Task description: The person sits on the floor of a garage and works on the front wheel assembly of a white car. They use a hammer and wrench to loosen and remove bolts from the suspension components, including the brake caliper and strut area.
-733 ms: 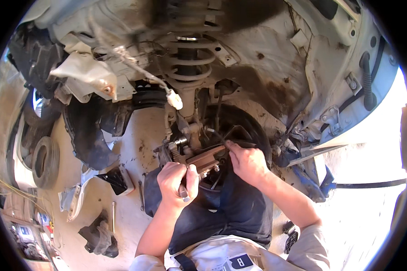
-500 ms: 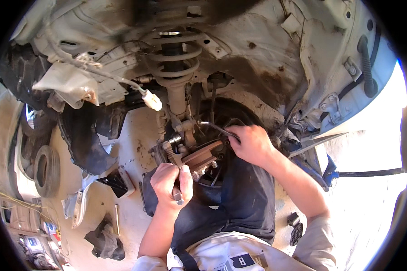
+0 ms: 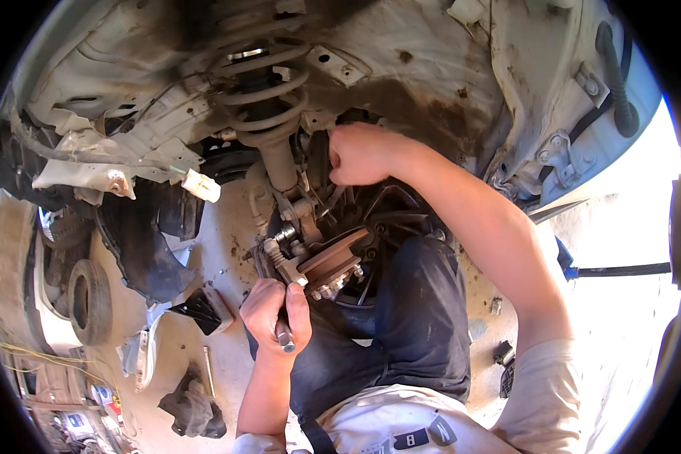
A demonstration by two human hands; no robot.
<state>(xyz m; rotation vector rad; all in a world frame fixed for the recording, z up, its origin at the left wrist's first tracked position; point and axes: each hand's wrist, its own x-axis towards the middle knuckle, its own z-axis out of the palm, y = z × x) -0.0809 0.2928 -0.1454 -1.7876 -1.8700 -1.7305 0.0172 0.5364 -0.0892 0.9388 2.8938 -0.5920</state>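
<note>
My left hand [image 3: 274, 312] is closed around the handle of a ratchet wrench [image 3: 285, 338]. Its butt end pokes out below my fist, and a shiny socket [image 3: 285, 233] at its far end meets the knuckle under the strut [image 3: 278, 163]. Higher up, my right hand [image 3: 359, 157] is curled shut beside the strut, around a wrench [image 3: 335, 198] whose lower part shows between the fist and the strut's lower bolts. My fingers hide the rest of that wrench. A rusty brake disc and hub [image 3: 331, 261] with studs sits just right of my left hand.
A coil spring [image 3: 268, 83] rises above. A loose cable with a white connector [image 3: 201, 185] hangs at the left. A wheel [image 3: 390, 219] lies behind the hub by my knees. A tyre [image 3: 89, 303], black plastic pieces [image 3: 193, 405] and a thin rod [image 3: 209, 371] lie on the left floor.
My right hand has swung up and left toward the strut, bringing the wrench from slanting rightward to nearly upright. My left hand keeps its hold on the ratchet wrench. The view has shifted slightly.
</note>
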